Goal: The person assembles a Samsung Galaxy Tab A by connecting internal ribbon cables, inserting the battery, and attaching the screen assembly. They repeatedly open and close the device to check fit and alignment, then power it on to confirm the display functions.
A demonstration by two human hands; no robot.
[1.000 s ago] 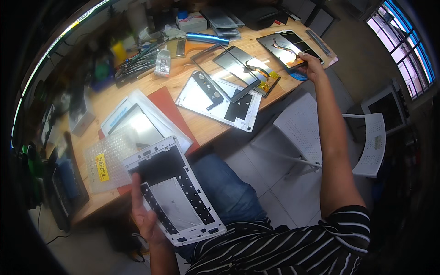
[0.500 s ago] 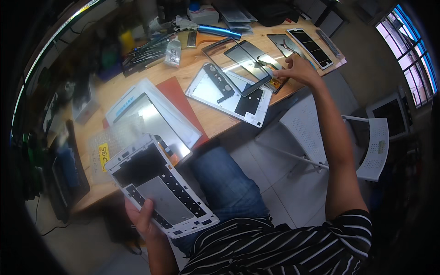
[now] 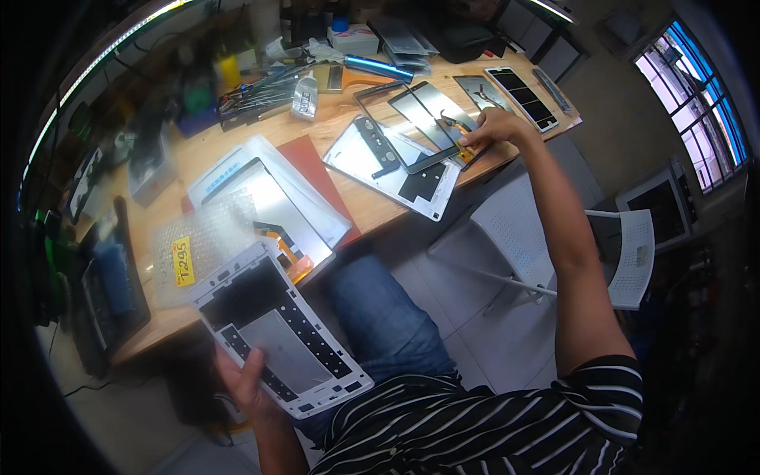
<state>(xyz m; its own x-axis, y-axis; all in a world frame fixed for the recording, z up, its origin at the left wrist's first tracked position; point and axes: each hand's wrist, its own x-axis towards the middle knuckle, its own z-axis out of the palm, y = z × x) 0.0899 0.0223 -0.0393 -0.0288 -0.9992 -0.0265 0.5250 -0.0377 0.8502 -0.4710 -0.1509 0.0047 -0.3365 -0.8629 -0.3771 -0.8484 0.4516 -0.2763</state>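
My left hand (image 3: 247, 378) grips a white tablet frame (image 3: 299, 336) by its lower left edge, thumb on top. Black patches and a grey rectangle cover the frame's inner side. My right hand (image 3: 497, 129) reaches over the far side of the bench, its fingers curled together beside a tablet screen panel (image 3: 419, 115) with an orange ribbon cable (image 3: 461, 148). What the fingers hold, if anything, is hidden. Partly across that panel lies a thin black bezel (image 3: 385, 131). Under the bezel is a white tablet back cover (image 3: 396, 174) with a black patch.
Near the left hand, bubble wrap (image 3: 206, 229) with a yellow label lies beside a silver panel (image 3: 297, 214) on plastic sleeves. Farther off are a red mat (image 3: 313, 162), a clear bottle (image 3: 304, 97), and several tools (image 3: 261, 99). A white chair (image 3: 518, 229) stands right of the wooden bench (image 3: 162, 328).
My right hand's fingers have curled in toward the screen panel's ribbon cable; before, thumb and forefinger were apart. My left hand keeps the tablet frame. The whole view has shifted slightly.
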